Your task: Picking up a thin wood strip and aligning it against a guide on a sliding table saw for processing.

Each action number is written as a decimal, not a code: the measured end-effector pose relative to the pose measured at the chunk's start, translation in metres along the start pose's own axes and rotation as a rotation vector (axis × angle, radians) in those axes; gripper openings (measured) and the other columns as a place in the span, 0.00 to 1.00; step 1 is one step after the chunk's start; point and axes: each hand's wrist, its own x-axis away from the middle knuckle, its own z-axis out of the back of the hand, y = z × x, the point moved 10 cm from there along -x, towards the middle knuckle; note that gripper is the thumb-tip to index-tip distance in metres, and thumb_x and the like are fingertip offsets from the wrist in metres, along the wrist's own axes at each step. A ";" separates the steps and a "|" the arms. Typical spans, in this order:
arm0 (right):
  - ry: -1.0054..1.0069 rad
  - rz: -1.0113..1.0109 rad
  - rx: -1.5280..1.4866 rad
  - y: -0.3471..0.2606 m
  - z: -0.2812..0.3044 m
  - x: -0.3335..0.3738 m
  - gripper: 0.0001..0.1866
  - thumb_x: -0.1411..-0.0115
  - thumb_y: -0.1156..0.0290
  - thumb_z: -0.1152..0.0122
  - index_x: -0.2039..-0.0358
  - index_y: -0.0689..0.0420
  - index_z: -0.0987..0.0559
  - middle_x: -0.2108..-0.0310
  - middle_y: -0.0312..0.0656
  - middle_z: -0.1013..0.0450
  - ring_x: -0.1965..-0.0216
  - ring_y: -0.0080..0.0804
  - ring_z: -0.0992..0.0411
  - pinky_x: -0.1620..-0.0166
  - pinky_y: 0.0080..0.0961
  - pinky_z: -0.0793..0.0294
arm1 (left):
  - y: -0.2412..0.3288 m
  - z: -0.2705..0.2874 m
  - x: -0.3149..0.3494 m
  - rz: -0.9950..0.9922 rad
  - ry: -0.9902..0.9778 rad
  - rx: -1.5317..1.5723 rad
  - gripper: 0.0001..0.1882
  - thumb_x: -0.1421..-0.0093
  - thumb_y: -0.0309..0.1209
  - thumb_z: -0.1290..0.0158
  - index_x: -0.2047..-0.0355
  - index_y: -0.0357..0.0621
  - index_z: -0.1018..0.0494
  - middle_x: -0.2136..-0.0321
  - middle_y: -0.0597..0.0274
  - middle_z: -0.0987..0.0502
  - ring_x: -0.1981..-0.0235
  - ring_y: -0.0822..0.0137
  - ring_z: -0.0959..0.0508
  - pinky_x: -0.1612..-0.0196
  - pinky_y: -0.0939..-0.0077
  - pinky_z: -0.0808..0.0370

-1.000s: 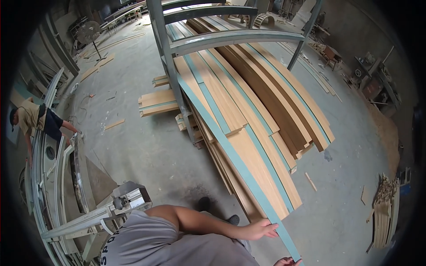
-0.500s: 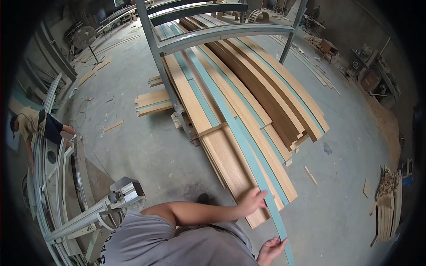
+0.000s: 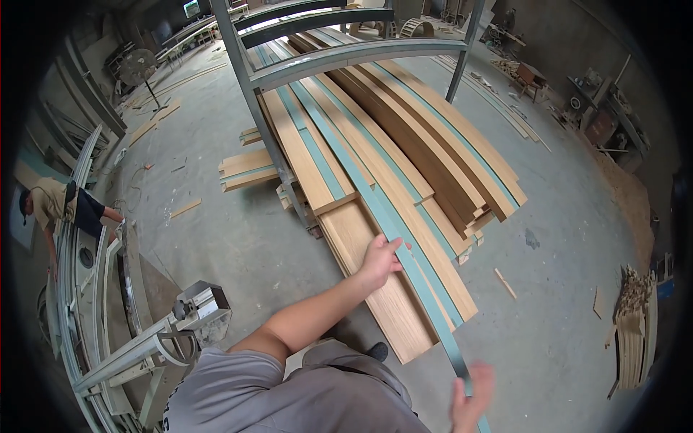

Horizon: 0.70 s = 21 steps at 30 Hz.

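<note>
A long, thin green strip [image 3: 426,292] runs down over a stack of pale wooden boards, and its near end reaches past the stack toward my body. My left hand [image 3: 378,261] is closed on the strip's left edge, thumb on top, partway along the boards. Lower down, my right hand [image 3: 473,397] is beside the strip's near end, thumb and fingers apart and somewhat blurred; it overlaps part of the strip. Under my left forearm lies a bare wooden board [image 3: 397,325]. Other boards [image 3: 426,256] with green bands along them lie to the right.
A grey metal frame [image 3: 361,52] spans the stack. At the left stand a metal rail machine [image 3: 137,353] and a bending person [image 3: 61,206]. A bundle of offcuts [image 3: 632,339] stands at the far right; a small wood scrap [image 3: 505,283] lies on the floor.
My left hand has moved forward along the strip and closed on it. My right hand, pinching the strip's end before, has let go and shifted slightly right and up.
</note>
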 end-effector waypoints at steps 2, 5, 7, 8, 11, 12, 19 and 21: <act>-0.157 -0.319 0.099 0.062 0.016 0.018 0.35 0.45 0.58 0.38 0.38 0.55 0.37 0.41 0.55 0.38 0.38 0.54 0.44 0.38 0.45 0.42 | 0.011 0.005 -0.006 -0.024 0.022 0.011 0.08 0.32 0.32 0.58 0.57 0.44 0.34 0.62 0.58 0.22 0.66 0.65 0.19 0.64 0.70 0.18; -0.321 -0.398 -0.103 0.102 0.017 0.054 0.34 0.43 0.55 0.40 0.39 0.56 0.35 0.39 0.54 0.39 0.37 0.52 0.44 0.37 0.40 0.41 | 0.024 0.012 -0.014 -0.041 0.025 0.004 0.08 0.32 0.32 0.57 0.56 0.43 0.34 0.62 0.57 0.23 0.66 0.64 0.19 0.64 0.68 0.18; -0.338 -0.382 -0.183 0.114 0.012 0.075 0.34 0.43 0.55 0.41 0.39 0.56 0.35 0.40 0.54 0.39 0.37 0.52 0.43 0.38 0.40 0.41 | 0.033 0.018 -0.020 -0.064 0.020 0.040 0.09 0.33 0.32 0.56 0.56 0.43 0.34 0.61 0.55 0.23 0.66 0.62 0.19 0.63 0.66 0.18; -0.359 -0.368 -0.265 0.117 0.006 0.083 0.34 0.43 0.55 0.41 0.39 0.56 0.35 0.40 0.54 0.38 0.38 0.52 0.41 0.38 0.40 0.41 | 0.037 0.023 -0.024 -0.068 0.021 0.042 0.09 0.33 0.32 0.56 0.56 0.43 0.34 0.61 0.55 0.23 0.66 0.62 0.19 0.63 0.66 0.18; -0.406 -0.265 -0.318 0.107 -0.016 0.092 0.32 0.42 0.57 0.41 0.40 0.58 0.34 0.42 0.55 0.36 0.42 0.53 0.37 0.40 0.40 0.38 | 0.051 0.038 -0.032 -0.110 0.059 0.054 0.10 0.34 0.32 0.54 0.56 0.40 0.34 0.61 0.53 0.23 0.66 0.60 0.19 0.63 0.66 0.18; -0.397 -0.205 -0.340 0.100 -0.024 0.091 0.31 0.42 0.59 0.41 0.40 0.58 0.34 0.45 0.55 0.34 0.44 0.52 0.35 0.42 0.39 0.35 | 0.055 0.043 -0.034 -0.114 0.062 0.055 0.10 0.34 0.32 0.54 0.56 0.40 0.34 0.61 0.53 0.23 0.66 0.60 0.19 0.63 0.66 0.18; -0.395 -0.217 -0.479 0.083 -0.081 0.085 0.25 0.40 0.70 0.44 0.42 0.60 0.32 0.63 0.55 0.30 0.62 0.49 0.29 0.60 0.36 0.29 | 0.086 0.066 -0.044 -0.196 0.090 0.016 0.09 0.34 0.31 0.55 0.58 0.40 0.34 0.64 0.52 0.22 0.70 0.62 0.19 0.69 0.68 0.17; -0.463 -0.276 -0.533 0.074 -0.091 0.081 0.24 0.39 0.67 0.47 0.43 0.60 0.32 0.66 0.59 0.30 0.63 0.53 0.30 0.60 0.39 0.30 | 0.093 0.073 -0.044 -0.215 0.101 0.029 0.08 0.34 0.31 0.55 0.58 0.40 0.34 0.64 0.52 0.22 0.71 0.62 0.19 0.69 0.68 0.17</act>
